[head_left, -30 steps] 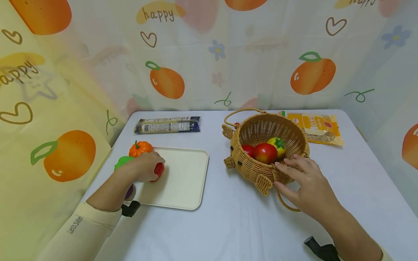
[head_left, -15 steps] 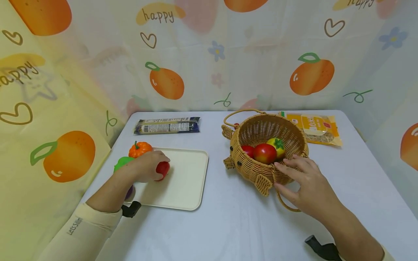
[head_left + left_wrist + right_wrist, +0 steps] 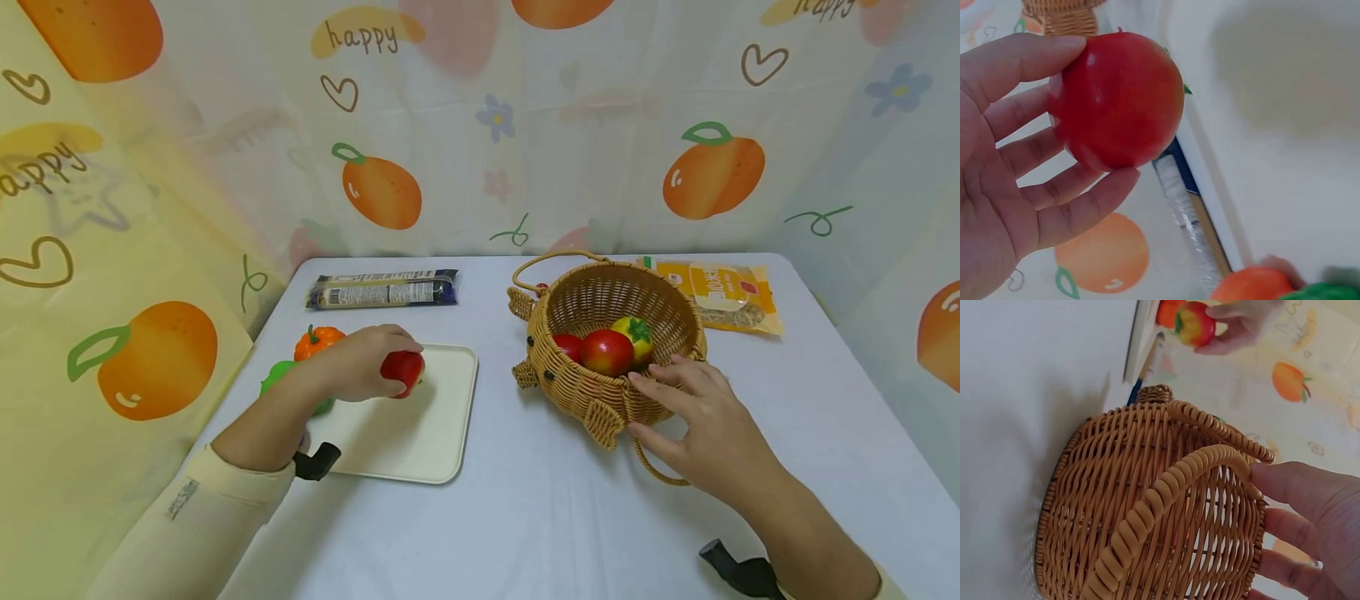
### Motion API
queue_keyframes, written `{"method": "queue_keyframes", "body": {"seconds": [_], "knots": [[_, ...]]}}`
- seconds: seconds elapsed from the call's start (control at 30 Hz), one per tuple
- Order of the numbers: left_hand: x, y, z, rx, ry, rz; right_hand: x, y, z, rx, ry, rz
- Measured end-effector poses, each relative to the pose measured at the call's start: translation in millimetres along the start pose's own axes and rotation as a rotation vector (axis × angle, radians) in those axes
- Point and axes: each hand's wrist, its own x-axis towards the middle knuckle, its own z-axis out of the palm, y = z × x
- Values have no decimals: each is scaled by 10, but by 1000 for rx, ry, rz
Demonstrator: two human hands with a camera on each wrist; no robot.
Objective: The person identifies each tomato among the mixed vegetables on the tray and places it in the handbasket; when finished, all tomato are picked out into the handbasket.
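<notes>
In the head view, my left hand (image 3: 369, 364) holds a red tomato (image 3: 403, 372) between thumb and fingers, above the cream tray (image 3: 442, 450). The left wrist view shows the tomato (image 3: 1124, 103) at the fingertips, a bit of green leaf at its far side. My right hand (image 3: 705, 421) holds the near right rim of a wicker basket (image 3: 577, 396), fingers over the rim and thumb outside, by the handle. In the basket are red tomatoes (image 3: 607, 352) and a yellow-topped one (image 3: 637, 335) with a green cap.
An orange pumpkin (image 3: 318, 340) and a green vegetable (image 3: 277, 372) lie at the tray's left side, partly behind my left arm. A dark packet (image 3: 382, 289) lies at the back left. A yellow bag (image 3: 723, 292) lies behind the basket, near the table's back right corner.
My left hand has lifted the tomato off the tray's left part and moved it to the right. My right hand and the basket have stayed in place.
</notes>
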Motion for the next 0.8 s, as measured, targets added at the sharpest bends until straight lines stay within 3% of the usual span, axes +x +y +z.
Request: {"method": "queue_keyframes", "body": {"seconds": [0.4, 0.8], "knots": [[232, 422, -261, -91, 5, 64, -3, -6, -3, -5, -16, 21], [530, 907, -500, -55, 24, 205, -3, 3, 3, -6, -1, -6]]}}
